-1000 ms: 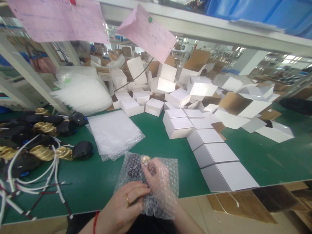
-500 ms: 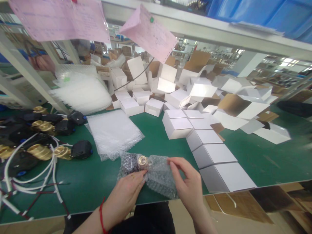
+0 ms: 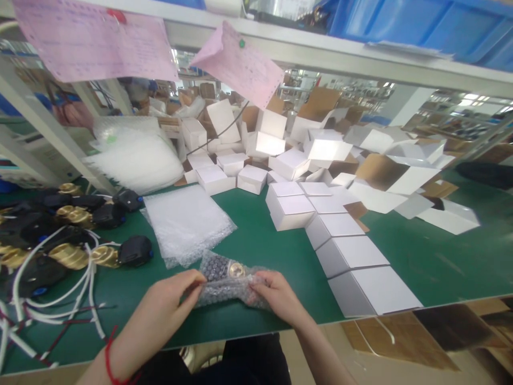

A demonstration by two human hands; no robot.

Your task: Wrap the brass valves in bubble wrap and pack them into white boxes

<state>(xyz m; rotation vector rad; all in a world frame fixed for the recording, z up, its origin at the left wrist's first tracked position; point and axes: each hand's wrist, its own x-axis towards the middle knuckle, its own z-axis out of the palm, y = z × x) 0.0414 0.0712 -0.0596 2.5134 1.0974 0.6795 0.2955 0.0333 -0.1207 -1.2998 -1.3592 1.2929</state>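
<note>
Left hand [image 3: 168, 299] and right hand [image 3: 276, 297] each pinch one end of the bubble wrap [image 3: 218, 289], which, spread loose a moment earlier, now lies rolled between both grips around the brass-capped valve [image 3: 235, 269].

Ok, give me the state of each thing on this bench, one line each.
Wrapped part: rolled in bubble wrap, brass end showing.
Left hand: pinching its left end.
Right hand: gripping its right end.
Bubble-wrap sheets: flat, stacked.
Near boxes: closed, in a row.
Valves: unwrapped, piled.
</note>
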